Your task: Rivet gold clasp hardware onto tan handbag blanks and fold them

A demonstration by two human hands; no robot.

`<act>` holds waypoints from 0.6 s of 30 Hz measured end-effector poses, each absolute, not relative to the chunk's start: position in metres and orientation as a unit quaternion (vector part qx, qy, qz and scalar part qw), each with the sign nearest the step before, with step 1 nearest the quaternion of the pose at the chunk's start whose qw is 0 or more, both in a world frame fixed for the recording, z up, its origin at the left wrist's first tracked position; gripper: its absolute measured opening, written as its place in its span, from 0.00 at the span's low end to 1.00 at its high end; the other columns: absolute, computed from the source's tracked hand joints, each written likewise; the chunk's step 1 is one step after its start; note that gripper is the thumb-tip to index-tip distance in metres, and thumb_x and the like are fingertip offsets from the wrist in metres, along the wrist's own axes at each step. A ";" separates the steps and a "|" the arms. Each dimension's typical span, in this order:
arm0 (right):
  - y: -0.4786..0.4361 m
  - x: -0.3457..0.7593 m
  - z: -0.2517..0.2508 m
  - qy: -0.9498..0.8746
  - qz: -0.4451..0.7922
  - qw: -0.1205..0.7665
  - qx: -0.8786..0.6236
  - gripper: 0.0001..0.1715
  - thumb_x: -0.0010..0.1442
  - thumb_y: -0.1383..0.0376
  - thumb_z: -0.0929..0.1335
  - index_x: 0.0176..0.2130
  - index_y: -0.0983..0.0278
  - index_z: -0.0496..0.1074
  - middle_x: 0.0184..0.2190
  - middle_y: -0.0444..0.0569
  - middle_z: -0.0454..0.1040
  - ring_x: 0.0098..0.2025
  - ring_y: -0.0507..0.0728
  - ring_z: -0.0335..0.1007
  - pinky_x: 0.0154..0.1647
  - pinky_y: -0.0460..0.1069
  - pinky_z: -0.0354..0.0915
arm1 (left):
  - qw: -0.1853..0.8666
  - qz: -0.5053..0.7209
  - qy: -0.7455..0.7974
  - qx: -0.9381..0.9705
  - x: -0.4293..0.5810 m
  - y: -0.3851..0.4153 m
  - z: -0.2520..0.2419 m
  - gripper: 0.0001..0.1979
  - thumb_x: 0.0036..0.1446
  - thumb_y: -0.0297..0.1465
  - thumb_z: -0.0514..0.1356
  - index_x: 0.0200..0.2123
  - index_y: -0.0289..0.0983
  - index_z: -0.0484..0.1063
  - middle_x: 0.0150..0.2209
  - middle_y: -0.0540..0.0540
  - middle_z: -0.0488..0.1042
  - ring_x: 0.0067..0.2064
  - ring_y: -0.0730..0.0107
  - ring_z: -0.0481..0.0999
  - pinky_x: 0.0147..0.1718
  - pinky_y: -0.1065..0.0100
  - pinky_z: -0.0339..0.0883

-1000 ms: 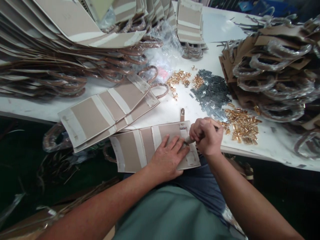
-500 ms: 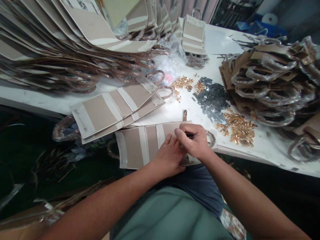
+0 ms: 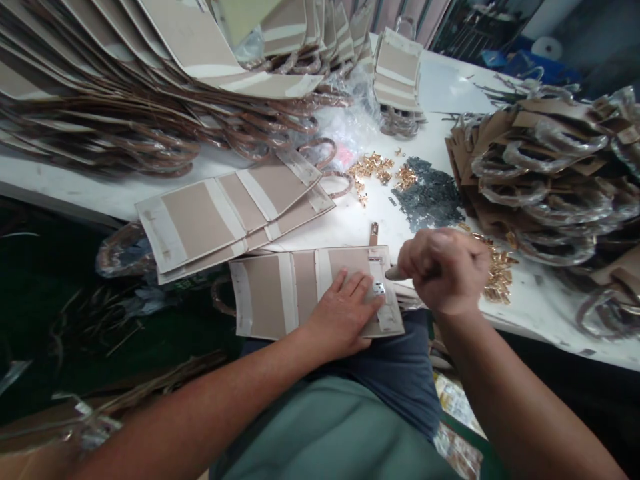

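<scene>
Panel (image 3: 304,283): flat, stiff, matte taupe board, crossed by pale bands and finished with a whitish strip at each end; it is laid at the near table edge, its lower side overhanging the blue trousers (image 3: 407,360)
Left hand (image 3: 345,310): spread flat, palm down, fingers slightly parted; the panel is pressed beneath it and nothing is gripped
Right hand (image 3: 447,267): curled into a tight fist, in which a tool is held beside the panel's right end
Tool (image 3: 396,273): pale, tapered tip exposed; the rest is hidden by the fist, and whether the panel is touched by the tip cannot be told
Metal plate (image 3: 379,288): small, bright, glossy, set on the panel's right end strip near the left fingertips
Strap tab (image 3: 374,233): narrow, brown, with a metal fitting, projected past the panel's far edge
Paired panels (image 3: 200,217): similar banded boards, overlapped at a slant, left of the panel
Dark plates (image 3: 433,193): thin, grey, flat pieces, heaped on the smooth white table (image 3: 545,307)
Gold fittings (image 3: 500,273): shiny and angular, piled partly behind the right hand
Bag heap (image 3: 545,147): brown pieces with curved handles, sheathed in crinkled clear film
</scene>
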State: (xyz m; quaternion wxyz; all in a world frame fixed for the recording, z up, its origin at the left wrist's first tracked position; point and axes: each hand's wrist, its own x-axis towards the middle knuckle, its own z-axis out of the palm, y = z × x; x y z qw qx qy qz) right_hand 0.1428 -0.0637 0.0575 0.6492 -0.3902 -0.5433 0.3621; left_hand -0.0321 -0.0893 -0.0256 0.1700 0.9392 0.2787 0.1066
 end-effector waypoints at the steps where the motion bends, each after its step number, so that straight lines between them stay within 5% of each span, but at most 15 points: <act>1: -0.065 0.143 0.058 -0.544 0.347 0.670 -0.367 0.25 0.66 0.60 0.71 0.19 0.60 0.64 0.14 0.39 0.60 0.15 0.51 0.56 0.17 0.49 0.56 | 0.170 0.111 0.277 0.939 -0.032 -0.089 -0.027 0.43 0.51 0.44 0.74 0.67 0.37 0.67 0.71 0.28 0.60 0.73 0.39 0.56 0.73 0.39 0.39; 7: -0.074 0.148 0.028 -0.571 0.341 0.590 -0.458 0.28 0.70 0.59 0.69 0.19 0.61 0.65 0.16 0.42 0.63 0.19 0.51 0.59 0.22 0.49 0.58 | 0.173 0.106 0.279 0.939 -0.031 -0.088 -0.025 0.41 0.53 0.45 0.71 0.66 0.35 0.68 0.68 0.29 0.65 0.71 0.40 0.59 0.73 0.39 0.40; 12: -0.075 0.148 0.017 -0.550 0.346 0.655 -0.385 0.26 0.69 0.60 0.70 0.21 0.60 0.63 0.17 0.41 0.62 0.19 0.52 0.60 0.23 0.50 0.59 | 0.167 0.090 0.284 0.940 -0.029 -0.088 -0.024 0.42 0.53 0.45 0.71 0.67 0.36 0.67 0.70 0.28 0.62 0.73 0.39 0.56 0.73 0.38 0.39; 18: -0.085 0.161 0.014 -0.560 0.329 0.584 -0.488 0.28 0.70 0.58 0.69 0.20 0.61 0.63 0.18 0.42 0.63 0.21 0.52 0.60 0.26 0.50 0.59 | 0.162 0.086 0.291 0.939 -0.027 -0.090 -0.020 0.40 0.54 0.45 0.70 0.67 0.38 0.68 0.69 0.30 0.63 0.72 0.41 0.58 0.74 0.39 0.40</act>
